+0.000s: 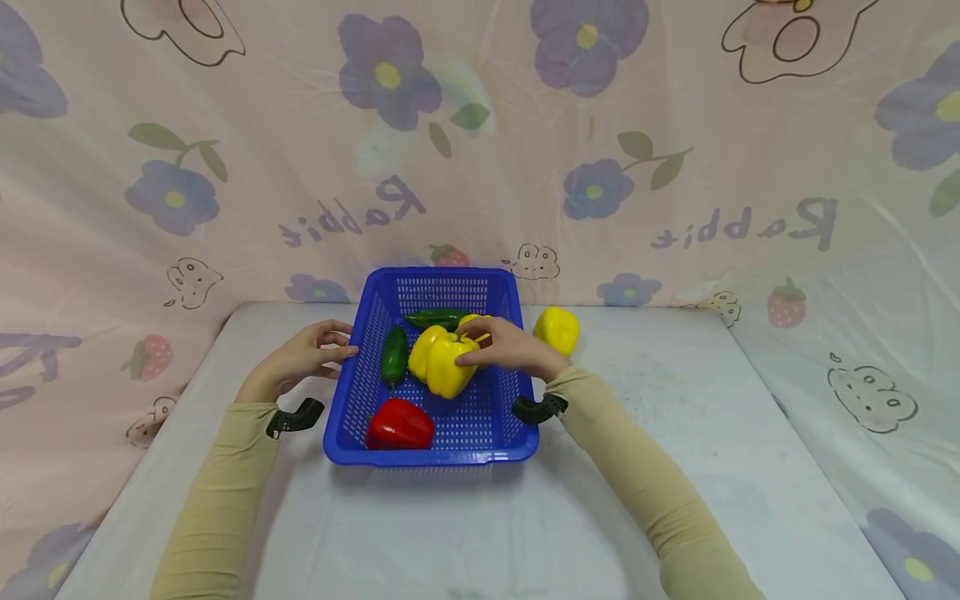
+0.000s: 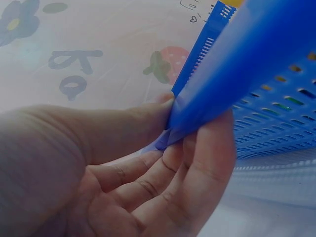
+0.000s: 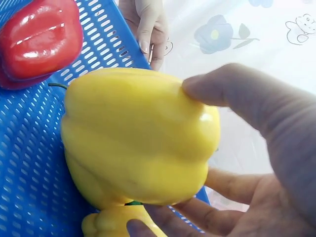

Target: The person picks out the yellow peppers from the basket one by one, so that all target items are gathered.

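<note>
A blue perforated basket [image 1: 431,457] holds a red bell pepper [image 1: 400,423], two long dark green peppers, one upright [image 1: 393,356] and one crosswise [image 1: 437,318], and yellow bell peppers. My left hand [image 1: 307,357] pinches the basket's left rim, thumb outside on top and fingers beneath in the left wrist view. Over the basket's middle, my right hand [image 1: 513,346] holds a yellow bell pepper [image 3: 138,138] between thumb and fingers. Another yellow bell pepper [image 1: 423,350] sits right beside it, partly covered. More yellow [image 3: 118,222] shows below the held one in the right wrist view.
Outside the basket, against its right side, a yellow bell pepper [image 1: 557,331] lies on the white table [image 1: 660,433]. A patterned cloth [image 1: 480,167] hangs behind the table and along both sides. Each wrist carries a black camera mount [image 1: 296,417].
</note>
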`<move>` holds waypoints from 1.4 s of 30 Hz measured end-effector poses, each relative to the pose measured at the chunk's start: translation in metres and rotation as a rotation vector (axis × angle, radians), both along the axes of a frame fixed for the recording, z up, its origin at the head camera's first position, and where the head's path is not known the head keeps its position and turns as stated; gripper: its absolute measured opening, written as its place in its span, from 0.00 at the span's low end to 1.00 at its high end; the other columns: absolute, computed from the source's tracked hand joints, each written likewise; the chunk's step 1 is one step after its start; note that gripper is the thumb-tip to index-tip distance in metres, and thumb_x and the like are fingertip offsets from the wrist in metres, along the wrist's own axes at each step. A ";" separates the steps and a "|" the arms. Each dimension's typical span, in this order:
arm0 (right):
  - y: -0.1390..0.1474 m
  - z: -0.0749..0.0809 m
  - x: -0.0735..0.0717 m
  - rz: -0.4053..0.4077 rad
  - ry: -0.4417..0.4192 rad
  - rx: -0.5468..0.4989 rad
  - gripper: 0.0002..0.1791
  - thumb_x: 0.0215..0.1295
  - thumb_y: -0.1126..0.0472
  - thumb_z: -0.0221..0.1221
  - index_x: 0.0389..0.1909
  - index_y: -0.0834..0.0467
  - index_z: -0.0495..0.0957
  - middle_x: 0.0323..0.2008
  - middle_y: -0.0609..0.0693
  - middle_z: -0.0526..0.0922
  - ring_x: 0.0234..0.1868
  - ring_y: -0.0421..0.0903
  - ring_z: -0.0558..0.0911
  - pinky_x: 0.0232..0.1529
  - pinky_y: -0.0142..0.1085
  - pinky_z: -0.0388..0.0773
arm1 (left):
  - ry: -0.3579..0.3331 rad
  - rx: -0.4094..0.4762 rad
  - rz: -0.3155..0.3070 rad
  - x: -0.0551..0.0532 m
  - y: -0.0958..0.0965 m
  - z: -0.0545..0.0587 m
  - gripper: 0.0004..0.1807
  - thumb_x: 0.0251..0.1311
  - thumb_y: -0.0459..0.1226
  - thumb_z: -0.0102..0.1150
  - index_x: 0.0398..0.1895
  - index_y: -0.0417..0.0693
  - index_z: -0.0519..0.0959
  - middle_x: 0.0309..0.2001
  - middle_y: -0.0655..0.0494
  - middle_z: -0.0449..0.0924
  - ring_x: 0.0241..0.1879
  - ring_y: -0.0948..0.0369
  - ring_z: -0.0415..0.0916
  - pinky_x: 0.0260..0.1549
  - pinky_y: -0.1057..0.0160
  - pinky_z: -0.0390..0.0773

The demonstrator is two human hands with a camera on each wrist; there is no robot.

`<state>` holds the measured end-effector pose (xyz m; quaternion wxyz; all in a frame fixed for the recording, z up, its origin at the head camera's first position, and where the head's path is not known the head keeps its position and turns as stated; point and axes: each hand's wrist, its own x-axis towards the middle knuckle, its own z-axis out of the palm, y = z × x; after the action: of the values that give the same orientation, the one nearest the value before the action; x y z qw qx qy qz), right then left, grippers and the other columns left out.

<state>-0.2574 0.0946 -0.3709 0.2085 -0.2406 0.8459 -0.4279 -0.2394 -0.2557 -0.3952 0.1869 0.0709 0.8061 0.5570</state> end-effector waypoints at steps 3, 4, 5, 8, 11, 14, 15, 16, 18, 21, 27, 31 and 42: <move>0.001 0.005 0.003 -0.002 -0.015 -0.008 0.33 0.57 0.50 0.67 0.62 0.58 0.70 0.56 0.56 0.73 0.54 0.53 0.74 0.56 0.43 0.74 | 0.000 0.000 0.000 0.000 0.000 0.000 0.31 0.66 0.38 0.57 0.65 0.32 0.57 0.50 0.36 0.68 0.39 0.52 0.78 0.40 0.53 0.82; 0.002 0.005 0.003 -0.003 -0.016 -0.010 0.33 0.57 0.50 0.67 0.62 0.58 0.70 0.56 0.56 0.73 0.54 0.53 0.74 0.56 0.43 0.74 | 0.000 -0.001 0.000 0.000 0.000 0.000 0.31 0.66 0.38 0.57 0.65 0.32 0.57 0.49 0.36 0.68 0.39 0.52 0.78 0.40 0.53 0.82; 0.002 0.005 0.004 -0.004 -0.021 -0.013 0.34 0.57 0.50 0.67 0.62 0.58 0.70 0.57 0.56 0.72 0.55 0.53 0.74 0.56 0.43 0.74 | 0.002 -0.001 -0.002 0.000 0.000 0.000 0.31 0.66 0.38 0.57 0.65 0.32 0.57 0.49 0.36 0.68 0.39 0.51 0.78 0.40 0.53 0.82; 0.004 0.002 0.002 -0.008 -0.021 -0.017 0.34 0.57 0.49 0.67 0.62 0.58 0.70 0.57 0.55 0.72 0.55 0.53 0.74 0.56 0.43 0.73 | 0.006 -0.003 -0.003 0.000 0.000 0.000 0.31 0.66 0.38 0.57 0.65 0.32 0.57 0.49 0.36 0.68 0.39 0.51 0.78 0.40 0.53 0.82; 0.004 0.002 0.003 -0.012 -0.025 -0.017 0.35 0.57 0.50 0.67 0.63 0.59 0.69 0.57 0.55 0.72 0.55 0.53 0.74 0.56 0.43 0.73 | 0.007 -0.003 -0.004 0.001 0.000 0.001 0.31 0.66 0.38 0.57 0.65 0.32 0.57 0.49 0.36 0.68 0.39 0.52 0.78 0.40 0.53 0.82; 0.005 0.001 0.004 -0.016 -0.030 -0.021 0.35 0.57 0.50 0.67 0.63 0.59 0.69 0.57 0.55 0.72 0.56 0.54 0.74 0.57 0.44 0.73 | 0.006 -0.006 -0.004 0.001 0.001 0.001 0.30 0.66 0.37 0.57 0.65 0.32 0.57 0.49 0.36 0.68 0.39 0.52 0.78 0.40 0.53 0.82; 0.005 0.001 0.004 -0.017 -0.029 -0.022 0.35 0.57 0.49 0.67 0.63 0.59 0.69 0.57 0.55 0.71 0.56 0.55 0.74 0.57 0.44 0.73 | 0.006 -0.006 -0.003 0.001 0.001 0.001 0.30 0.66 0.37 0.57 0.65 0.32 0.57 0.49 0.36 0.68 0.39 0.52 0.78 0.40 0.53 0.82; 0.005 0.001 0.004 -0.019 -0.029 -0.022 0.35 0.57 0.49 0.67 0.63 0.59 0.69 0.57 0.55 0.71 0.56 0.55 0.74 0.57 0.44 0.73 | 0.006 -0.006 -0.004 0.001 0.001 0.001 0.30 0.66 0.37 0.57 0.65 0.32 0.57 0.49 0.36 0.68 0.39 0.52 0.78 0.40 0.53 0.82; 0.005 0.001 0.005 -0.020 -0.028 -0.027 0.35 0.57 0.49 0.67 0.63 0.58 0.69 0.58 0.55 0.71 0.56 0.55 0.74 0.57 0.44 0.73 | 0.005 -0.004 -0.003 0.001 0.001 0.002 0.30 0.66 0.37 0.57 0.65 0.32 0.57 0.49 0.36 0.68 0.39 0.52 0.78 0.40 0.53 0.82; 0.005 0.001 0.005 -0.025 -0.024 -0.035 0.34 0.58 0.49 0.66 0.62 0.58 0.69 0.58 0.55 0.71 0.56 0.55 0.74 0.57 0.44 0.73 | 0.004 -0.001 -0.002 0.001 0.002 0.002 0.30 0.66 0.37 0.57 0.64 0.32 0.57 0.49 0.35 0.68 0.39 0.52 0.78 0.40 0.53 0.82; 0.005 0.002 0.007 -0.033 -0.012 -0.055 0.33 0.58 0.51 0.66 0.62 0.59 0.69 0.59 0.55 0.71 0.54 0.53 0.74 0.56 0.42 0.74 | 0.003 -0.012 0.003 0.001 0.002 0.001 0.30 0.66 0.37 0.57 0.64 0.32 0.58 0.49 0.35 0.68 0.39 0.52 0.78 0.40 0.53 0.82; 0.007 0.000 0.006 -0.050 0.000 -0.069 0.32 0.59 0.51 0.65 0.63 0.58 0.70 0.59 0.54 0.71 0.54 0.52 0.73 0.55 0.41 0.74 | 0.007 -0.007 0.003 0.001 0.002 0.001 0.31 0.66 0.37 0.57 0.65 0.32 0.57 0.49 0.35 0.68 0.38 0.52 0.78 0.40 0.53 0.82; 0.014 0.002 0.004 -0.085 0.035 -0.140 0.29 0.62 0.53 0.62 0.63 0.56 0.69 0.58 0.51 0.73 0.53 0.52 0.73 0.54 0.42 0.74 | 0.012 -0.001 -0.002 0.001 0.000 -0.002 0.31 0.66 0.38 0.57 0.65 0.32 0.57 0.48 0.36 0.69 0.39 0.52 0.78 0.40 0.53 0.82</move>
<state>-0.2534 0.1091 -0.3686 0.1581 -0.2261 0.8268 -0.4902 -0.2387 -0.2557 -0.3975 0.1827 0.0751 0.8076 0.5557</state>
